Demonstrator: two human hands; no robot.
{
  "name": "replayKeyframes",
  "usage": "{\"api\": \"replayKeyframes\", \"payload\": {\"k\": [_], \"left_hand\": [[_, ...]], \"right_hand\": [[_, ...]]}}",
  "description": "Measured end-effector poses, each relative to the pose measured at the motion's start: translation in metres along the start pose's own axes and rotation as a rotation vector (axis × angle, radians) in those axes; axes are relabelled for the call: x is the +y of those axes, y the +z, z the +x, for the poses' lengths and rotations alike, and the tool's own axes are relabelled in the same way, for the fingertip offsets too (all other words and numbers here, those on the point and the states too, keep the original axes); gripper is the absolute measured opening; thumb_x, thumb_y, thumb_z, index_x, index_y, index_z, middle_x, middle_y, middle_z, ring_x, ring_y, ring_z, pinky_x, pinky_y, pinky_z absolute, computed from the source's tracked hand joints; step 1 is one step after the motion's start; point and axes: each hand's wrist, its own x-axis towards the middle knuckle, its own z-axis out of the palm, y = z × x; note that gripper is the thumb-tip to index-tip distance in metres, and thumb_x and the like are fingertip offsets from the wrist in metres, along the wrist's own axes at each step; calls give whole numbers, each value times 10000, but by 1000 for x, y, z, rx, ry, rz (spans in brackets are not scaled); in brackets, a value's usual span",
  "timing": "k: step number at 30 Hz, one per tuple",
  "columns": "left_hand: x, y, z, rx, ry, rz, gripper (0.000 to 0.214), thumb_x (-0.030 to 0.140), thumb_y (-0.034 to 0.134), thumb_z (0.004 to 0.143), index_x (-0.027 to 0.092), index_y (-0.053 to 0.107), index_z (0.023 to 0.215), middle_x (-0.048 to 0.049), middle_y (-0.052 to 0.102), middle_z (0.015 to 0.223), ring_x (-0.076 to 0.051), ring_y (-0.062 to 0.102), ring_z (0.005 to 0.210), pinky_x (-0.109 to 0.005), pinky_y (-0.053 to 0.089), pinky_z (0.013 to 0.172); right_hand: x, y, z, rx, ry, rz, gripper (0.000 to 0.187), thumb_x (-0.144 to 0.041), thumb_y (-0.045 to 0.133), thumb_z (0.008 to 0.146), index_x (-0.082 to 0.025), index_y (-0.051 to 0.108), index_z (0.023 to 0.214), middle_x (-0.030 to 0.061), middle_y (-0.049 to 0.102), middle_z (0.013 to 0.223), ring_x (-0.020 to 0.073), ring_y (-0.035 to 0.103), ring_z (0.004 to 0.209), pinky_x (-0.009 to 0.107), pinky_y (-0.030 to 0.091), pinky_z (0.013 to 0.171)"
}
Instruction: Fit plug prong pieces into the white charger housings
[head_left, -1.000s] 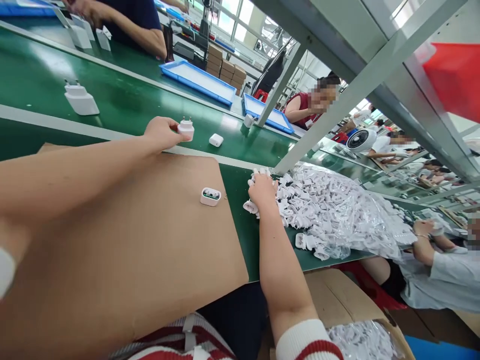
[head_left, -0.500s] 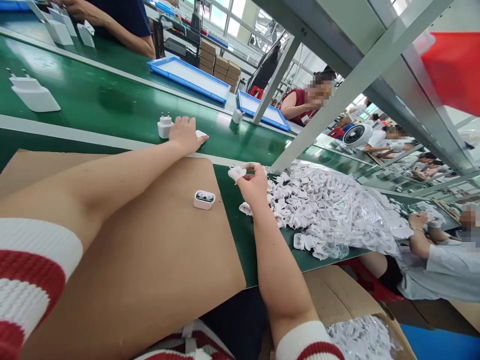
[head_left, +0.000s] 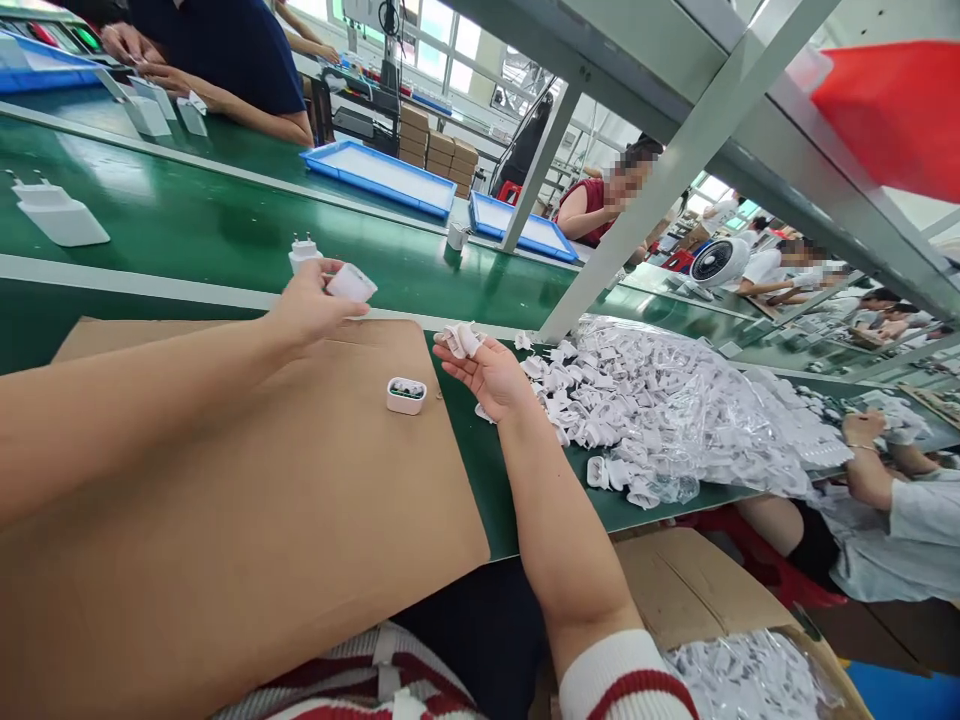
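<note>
Left hand (head_left: 307, 305) pinched a white charger shell (head_left: 350, 283) over the cardboard's (head_left: 262, 480) far edge, long axis roughly left-right, right end dipping; right hand (head_left: 487, 370), palm up, held a plug part (head_left: 461, 340) at its fingertips.

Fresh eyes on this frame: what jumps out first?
The heap of white parts in clear bags, right of the hands. Left hand pinches a white casing over the far edge of the cardboard; right hand holds a small cap, with an open shell lying between them on it.

A white charger shell (head_left: 350, 283) is tilting in the left hand (head_left: 307, 305); a small white plug piece (head_left: 460, 340) is sitting pinched in the right hand (head_left: 487, 372).
</note>
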Motion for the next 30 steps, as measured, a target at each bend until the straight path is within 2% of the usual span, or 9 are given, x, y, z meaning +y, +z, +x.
{"api": "replayKeyframes", "payload": {"k": [3,6,10,13,19,21,24,27,30], "left_hand": [[6,-14,-59,-100,-93,-207,614,263,827,704,198,479,1206,-96,687,1234,-197,644,1122,-353,501,986],[-1,-20,-105,-247,-110,-73,512,408,843,714,219,570,1105,-77,721,1163,-258,654,1118,-395,517,975],[-23,-15,-138,-379,-75,91,541,517,840,693,223,617,1089,-52,732,1025,-265,689,944,-390,562,844],[-34,-10,-147,-409,18,225,497,573,795,720,238,661,1062,-37,712,1026,-251,677,921,-374,559,819],[-36,-17,-143,-434,293,336,424,553,728,787,237,685,1066,-51,667,1093,-269,592,1097,-373,486,969],[-37,-18,-142,-453,279,309,356,535,693,819,229,691,1000,-43,666,1019,-252,601,1029,-353,491,912],[-37,-17,-143,-411,186,244,473,573,766,724,231,666,1036,-37,658,1033,-231,612,937,-325,507,801],[-36,-15,-144,-345,105,224,569,598,843,603,239,655,1002,-26,659,1031,-217,617,880,-306,511,739],[-36,-18,-141,-377,85,230,501,581,831,634,256,689,988,-13,664,1002,-221,629,898,-307,519,780]], "right_hand": [[5,5,-3,76,-121,-130,409,-443,870,641,-197,715,929,27,759,980,152,701,881,246,545,749],[9,12,-9,58,-211,-188,410,-432,861,644,-197,724,951,8,734,909,126,655,774,247,525,702],[16,27,-20,-82,-219,-162,338,-444,803,731,-198,706,942,31,716,948,120,642,764,281,545,746],[22,41,-32,-120,-339,-300,266,-385,797,749,-209,660,895,44,690,1017,140,642,816,307,560,771],[22,56,-63,-219,-512,-713,311,-229,674,857,-274,621,1160,42,698,1114,166,643,905,330,555,830],[21,56,-68,-272,-529,-798,355,-202,654,868,-290,615,1210,41,709,1146,183,656,965,349,554,879],[24,55,-69,-303,-530,-885,383,-185,635,880,-303,620,1245,44,721,1159,209,663,1059,383,547,949],[28,53,-65,-214,-496,-825,327,-212,656,876,-299,658,1191,39,734,1145,208,678,1053,379,556,944],[29,51,-60,-159,-400,-709,248,-228,686,853,-280,696,1094,29,742,1102,189,691,1001,338,572,877]]}}
